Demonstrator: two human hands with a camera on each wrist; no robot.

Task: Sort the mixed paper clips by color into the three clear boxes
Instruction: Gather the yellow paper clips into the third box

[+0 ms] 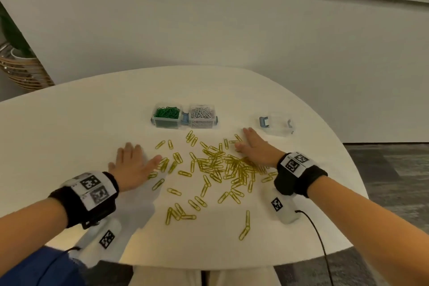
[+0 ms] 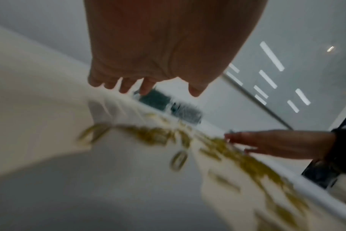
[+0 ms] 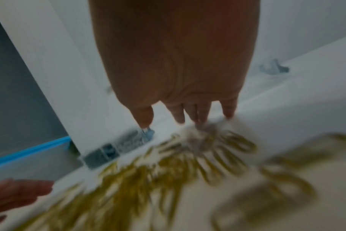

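Fingers [image 1: 130,151] of the left hand [image 1: 131,167] lie straight and flat on the white counter [image 1: 69,127], at nine o'clock of the yellow paper clips [image 1: 216,167]; the right hand [image 1: 257,150] lies equally flat at their two o'clock edge. At twelve o'clock stand the green-clip box [image 1: 166,115] and silver-clip box [image 1: 201,115] (touching), the empty clear box [image 1: 277,124] apart.

Both forearms are stretched forward, a black band with printed markers worn on each wrist. The left hand [image 1: 130,165] is held flat, palm down, fingers straight and slightly spread. The right hand [image 1: 256,147] is likewise laid flat, its fingers extended forward.
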